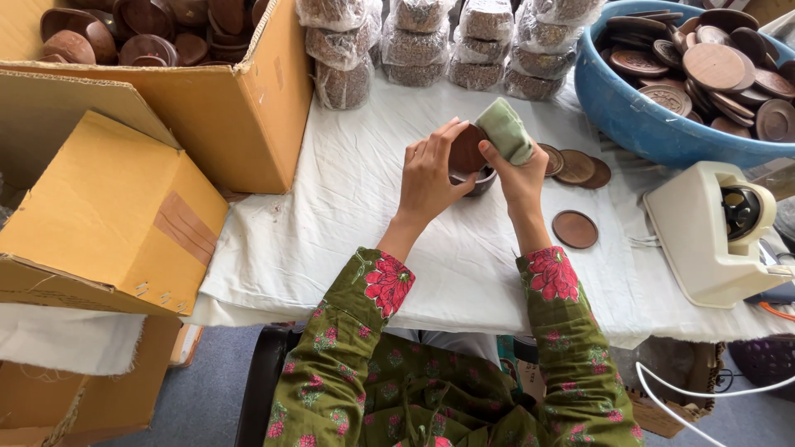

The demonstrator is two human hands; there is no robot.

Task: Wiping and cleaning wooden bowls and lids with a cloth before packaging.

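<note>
Green sleeves with red flowers [464,364] fill the bottom of the head view, and both arms reach forward over the worktop [331,223], which is covered with a white cloth. At the middle of the worktop, the left hand [429,174] is closed around a small dark wooden bowl [469,157] and tilts it up. The right hand [517,170] grips a folded green cloth [505,131] and presses it against the bowl. Just to the right, a few round wooden lids [575,168] lie flat, and one lid [575,229] lies alone nearer to the person. Behind them stands a blue tub [638,116] full of lids, and a cream tape dispenser [712,232] is at the right. Cardboard boxes [166,124] stand at the left. I think the bowl could slip from the left fingers if the cloth pushes too hard, and it may knock the lids beside it.
</note>
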